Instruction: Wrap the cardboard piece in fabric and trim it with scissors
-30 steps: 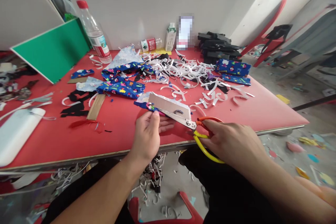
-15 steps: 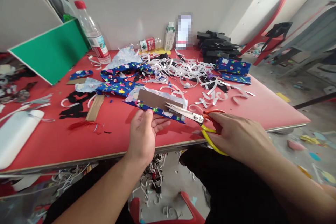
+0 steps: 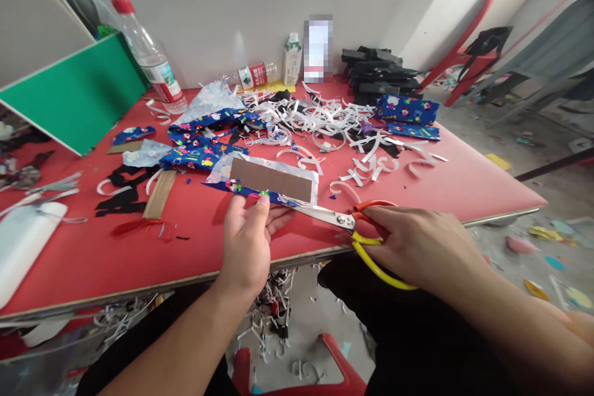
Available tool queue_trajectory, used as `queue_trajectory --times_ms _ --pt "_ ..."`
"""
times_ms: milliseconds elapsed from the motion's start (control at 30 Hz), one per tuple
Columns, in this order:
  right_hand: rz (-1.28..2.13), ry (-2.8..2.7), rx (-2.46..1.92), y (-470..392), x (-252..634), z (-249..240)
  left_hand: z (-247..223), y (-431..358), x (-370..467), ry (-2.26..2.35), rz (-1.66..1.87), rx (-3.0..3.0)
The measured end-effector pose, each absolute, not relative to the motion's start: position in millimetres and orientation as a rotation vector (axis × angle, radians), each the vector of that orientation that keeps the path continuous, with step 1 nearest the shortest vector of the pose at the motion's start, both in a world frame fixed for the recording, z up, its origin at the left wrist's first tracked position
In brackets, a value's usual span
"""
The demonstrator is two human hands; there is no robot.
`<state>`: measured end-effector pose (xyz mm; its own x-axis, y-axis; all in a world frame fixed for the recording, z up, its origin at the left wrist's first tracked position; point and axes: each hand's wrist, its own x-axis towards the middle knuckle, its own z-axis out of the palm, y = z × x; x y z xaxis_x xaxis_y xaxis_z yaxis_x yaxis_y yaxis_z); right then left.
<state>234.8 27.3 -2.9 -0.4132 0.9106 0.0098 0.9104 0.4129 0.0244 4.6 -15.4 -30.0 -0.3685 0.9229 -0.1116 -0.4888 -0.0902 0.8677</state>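
Observation:
My left hand [image 3: 248, 238] holds the near edge of a blue cartoon-print fabric piece [image 3: 223, 187], thumb on top and fingers beneath. A brown cardboard strip [image 3: 273, 180] lies on the fabric's pale back side. In my right hand [image 3: 417, 241] are scissors [image 3: 341, 219] with one orange and one yellow handle. Their blades point left and lie along the fabric's folded near edge, close to my left fingertips. Whether the blades are fully closed is hard to make out. More blue printed fabric [image 3: 199, 151] lies crumpled just behind my left hand.
White curled strips [image 3: 320, 114] and black scraps are heaped mid-table. Behind them stand a carton-like bottle [image 3: 292, 60] and a blurred screen. A black stack [image 3: 380, 71] and folded blue pieces [image 3: 406, 110] sit right, a plastic bottle [image 3: 158, 68] and green board [image 3: 74, 93] left.
The scissors have moved from over the cardboard down to the fabric's near edge, and their blades have come closer together. The view has shifted slightly.

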Motion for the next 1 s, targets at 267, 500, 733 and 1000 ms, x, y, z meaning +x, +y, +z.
queue_trajectory --times_ms 267,500,733,1000 --pt "0.103 2.641 1.650 23 239 -7 -29 -16 4 1.109 1.660 0.604" --pt "0.139 2.681 1.629 22 238 -9 -30 -16 4 1.085 1.660 0.595" --pt "0.049 2.676 1.652 23 227 -5 -31 -18 7 1.076 1.643 0.630" --pt "0.109 2.599 1.678 22 227 -7 -35 -18 6 1.047 1.631 0.658"
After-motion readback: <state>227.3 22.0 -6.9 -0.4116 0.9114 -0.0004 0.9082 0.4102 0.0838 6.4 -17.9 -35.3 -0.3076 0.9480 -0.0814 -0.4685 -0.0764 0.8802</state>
